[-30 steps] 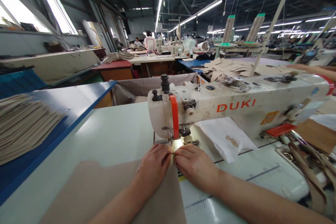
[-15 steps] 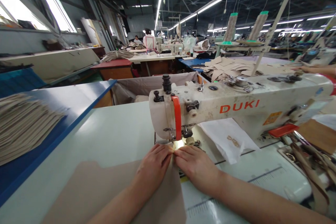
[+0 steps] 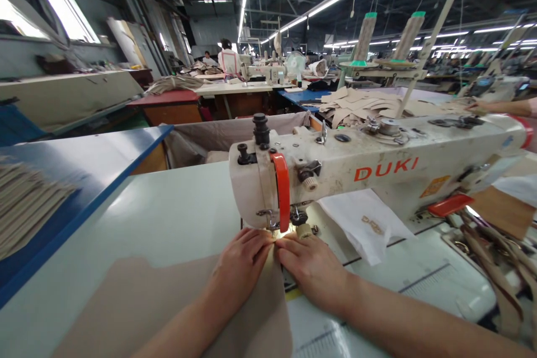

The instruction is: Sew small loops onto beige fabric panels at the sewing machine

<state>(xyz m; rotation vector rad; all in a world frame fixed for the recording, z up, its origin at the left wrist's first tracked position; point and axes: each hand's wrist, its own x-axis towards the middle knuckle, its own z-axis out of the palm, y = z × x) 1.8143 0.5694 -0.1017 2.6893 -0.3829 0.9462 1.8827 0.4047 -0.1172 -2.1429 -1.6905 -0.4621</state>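
Observation:
A white DUKI sewing machine (image 3: 377, 170) stands across the pale table (image 3: 176, 218). A tan piece of fabric (image 3: 159, 302) lies flat in front of it, its far edge under the needle area. My left hand (image 3: 241, 265) presses on the fabric just left of the needle, fingers together and lying flat. Beside it my right hand (image 3: 312, 268) rests on the fabric's right edge, its fingertips meeting the left hand's at the presser foot. Neither hand grips anything I can see.
A stack of tan cut pieces (image 3: 25, 207) lies on the blue table at left. A white sheet (image 3: 363, 224) sits under the machine arm, strips of tan material (image 3: 495, 257) at right. Thread cones (image 3: 364, 36) stand behind. Another person's arm (image 3: 503, 106) reaches in at far right.
Both hands have stayed on the fabric at the needle, nudged slightly forward. The view has shifted a little to the right, so the stack at left sits further out of frame.

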